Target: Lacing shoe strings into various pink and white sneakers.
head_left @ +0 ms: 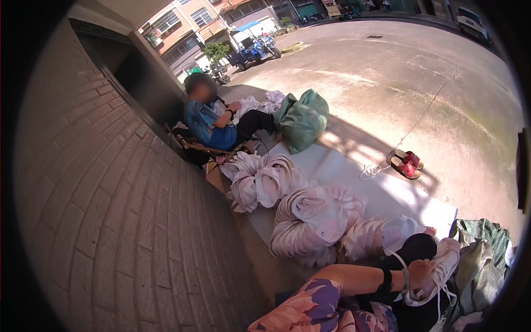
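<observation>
Pale pink layered cloth bundles (318, 218) lie in a row on a flat white sheet (332, 166); they look soft and springy, so a broad scoop from beneath should suit them better than a pinch at one layer. Farther right, the person's left hand (421, 275) has its fingers curled closed on a pinkish-white cloth piece with loose white cords (445, 263). That piece is probably light and limp, easiest to grip by its thicker edge, its trailing cords apt to snag. The right hand is out of sight, so its state cannot be told. For movement, a grey-brown brick wall (127, 221) bounds the left; the sheet gives room beyond the bundles, red open-toed sandals (407, 164) sit past its far edge, and crumpled green sheeting (487, 235) crowds the right.
</observation>
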`<state>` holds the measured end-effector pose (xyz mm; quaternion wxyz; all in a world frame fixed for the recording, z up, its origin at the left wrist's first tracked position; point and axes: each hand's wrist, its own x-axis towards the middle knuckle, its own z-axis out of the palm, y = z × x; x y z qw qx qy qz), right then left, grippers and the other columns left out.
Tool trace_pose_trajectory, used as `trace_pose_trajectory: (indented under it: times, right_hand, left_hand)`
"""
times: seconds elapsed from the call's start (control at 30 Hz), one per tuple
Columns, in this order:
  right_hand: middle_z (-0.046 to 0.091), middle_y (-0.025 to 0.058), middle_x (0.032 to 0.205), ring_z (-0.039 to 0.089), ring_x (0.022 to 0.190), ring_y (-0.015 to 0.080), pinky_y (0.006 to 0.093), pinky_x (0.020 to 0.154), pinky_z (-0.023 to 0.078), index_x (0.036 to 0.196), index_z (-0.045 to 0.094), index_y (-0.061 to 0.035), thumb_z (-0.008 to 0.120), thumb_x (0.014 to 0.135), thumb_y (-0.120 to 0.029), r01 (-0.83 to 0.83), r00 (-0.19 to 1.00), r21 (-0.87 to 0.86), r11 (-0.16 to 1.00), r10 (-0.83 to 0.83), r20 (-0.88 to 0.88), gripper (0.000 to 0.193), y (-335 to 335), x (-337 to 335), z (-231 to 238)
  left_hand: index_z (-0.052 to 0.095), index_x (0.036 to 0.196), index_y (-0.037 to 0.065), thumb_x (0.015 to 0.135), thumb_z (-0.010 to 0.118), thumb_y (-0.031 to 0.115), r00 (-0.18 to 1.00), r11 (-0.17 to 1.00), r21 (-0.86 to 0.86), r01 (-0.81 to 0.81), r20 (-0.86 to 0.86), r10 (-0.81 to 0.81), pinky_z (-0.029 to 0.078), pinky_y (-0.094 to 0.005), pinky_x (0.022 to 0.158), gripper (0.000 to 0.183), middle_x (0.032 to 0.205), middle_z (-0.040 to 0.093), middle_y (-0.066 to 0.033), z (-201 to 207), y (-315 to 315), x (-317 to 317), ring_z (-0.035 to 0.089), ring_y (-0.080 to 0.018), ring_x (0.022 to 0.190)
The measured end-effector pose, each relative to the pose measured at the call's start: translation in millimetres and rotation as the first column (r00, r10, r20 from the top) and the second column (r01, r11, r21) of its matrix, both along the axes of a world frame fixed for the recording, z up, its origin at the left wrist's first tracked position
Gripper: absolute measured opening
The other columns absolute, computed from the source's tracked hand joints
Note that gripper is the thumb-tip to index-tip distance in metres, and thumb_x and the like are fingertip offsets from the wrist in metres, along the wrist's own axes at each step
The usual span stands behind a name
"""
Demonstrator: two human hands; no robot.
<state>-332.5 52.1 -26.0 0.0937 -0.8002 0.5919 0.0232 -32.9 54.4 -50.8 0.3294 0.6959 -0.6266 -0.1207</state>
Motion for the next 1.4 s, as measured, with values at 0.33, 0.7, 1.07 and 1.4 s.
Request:
trace_pose_trajectory:
  times: [0.33,0.7,1.07,1.4]
  right_hand:
    - [0.062,0.0215,0.096,0.060,0.088,0.0326,0.0395,0.077,0.047,0.104,0.059,0.0046,0.053,0.088,-0.024,-0.149,0.870,-0.281,0.948,0.260,0.418,0.033,6,65,48]
    - [0.055,0.0051,0.076,0.056,0.073,0.0222,0.0374,0.078,0.040,0.105,0.054,-0.0045,0.064,0.074,-0.015,-0.167,0.670,-0.326,0.931,0.350,0.655,0.034,-1,117,16]
    - [0.054,0.0091,0.070,0.056,0.062,0.0282,0.0357,0.054,0.044,0.083,0.059,-0.0047,0.062,0.076,-0.009,-0.057,0.595,-0.220,0.974,0.210,0.775,0.009,-3,108,13]
    - [0.052,0.0082,0.070,0.056,0.062,0.0278,0.0363,0.054,0.045,0.082,0.057,-0.0060,0.061,0.075,-0.010,-0.062,0.626,-0.284,0.957,0.259,0.736,0.008,-8,112,17]
  left_hand:
    - [0.041,0.110,0.003,0.073,0.050,0.004,0.923,0.979,0.026,-0.200,-0.329,0.197,0.047,-0.0460,0.066,0.038,0.079,0.060,-0.0204,6,-24,-9,0.060,-0.0381,0.077]
    - [0.060,0.086,0.003,0.081,0.055,0.003,0.936,0.970,-0.239,-0.030,-0.348,-0.056,0.045,-0.0234,0.051,0.007,0.065,0.058,-0.0036,24,0,37,0.055,-0.0083,0.053]
    - [0.060,0.090,0.003,0.084,0.056,0.006,0.789,1.000,-0.003,-0.007,-0.615,0.004,0.043,-0.0177,0.048,0.008,0.067,0.060,-0.0014,25,0,23,0.054,-0.0058,0.052]
    - [0.062,0.085,0.002,0.085,0.059,0.012,0.391,0.843,0.341,0.416,-0.904,0.173,0.034,-0.0152,0.041,0.011,0.064,0.059,-0.0008,51,-21,46,0.046,-0.0030,0.046]
